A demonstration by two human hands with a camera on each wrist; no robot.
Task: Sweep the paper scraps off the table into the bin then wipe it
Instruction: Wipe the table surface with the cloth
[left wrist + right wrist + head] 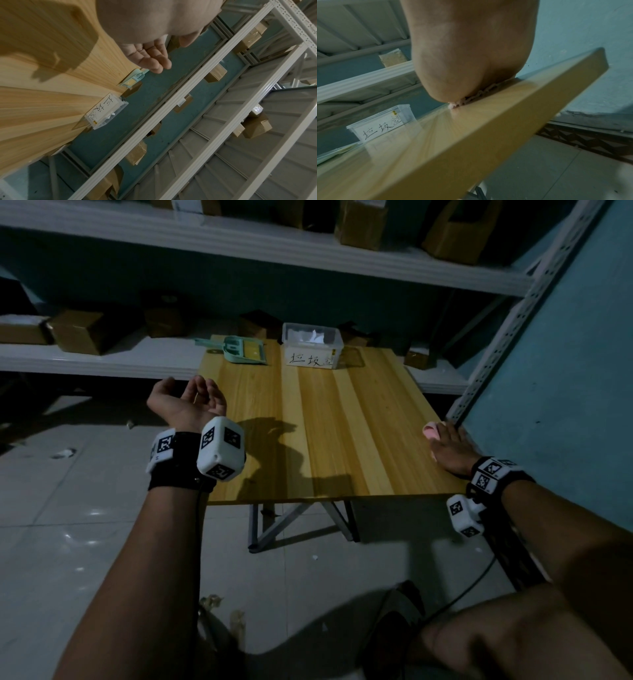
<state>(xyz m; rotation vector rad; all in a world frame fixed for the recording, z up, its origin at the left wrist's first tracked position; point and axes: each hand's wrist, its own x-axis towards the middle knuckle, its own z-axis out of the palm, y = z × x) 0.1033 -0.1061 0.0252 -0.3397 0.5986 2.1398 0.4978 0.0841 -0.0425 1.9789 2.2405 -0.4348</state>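
The wooden table (325, 422) carries a clear plastic bin (311, 345) with a handwritten label at its far edge; white paper lies inside it. A green dustpan with its brush (239, 350) lies left of the bin. My right hand (448, 450) lies flat on a pink cloth (432, 430) at the table's right edge, pressing it down. In the right wrist view the cloth (458, 104) shows under the palm. My left hand (191, 402) hovers palm up off the table's left edge, fingers loosely curled, holding nothing. No scraps show on the tabletop.
White metal shelves (102, 361) with cardboard boxes (78, 332) stand behind and left of the table. A teal wall (565, 371) runs close along the right side. Tiled floor (68, 508) with small bits of debris lies to the left; a cable trails by my right leg.
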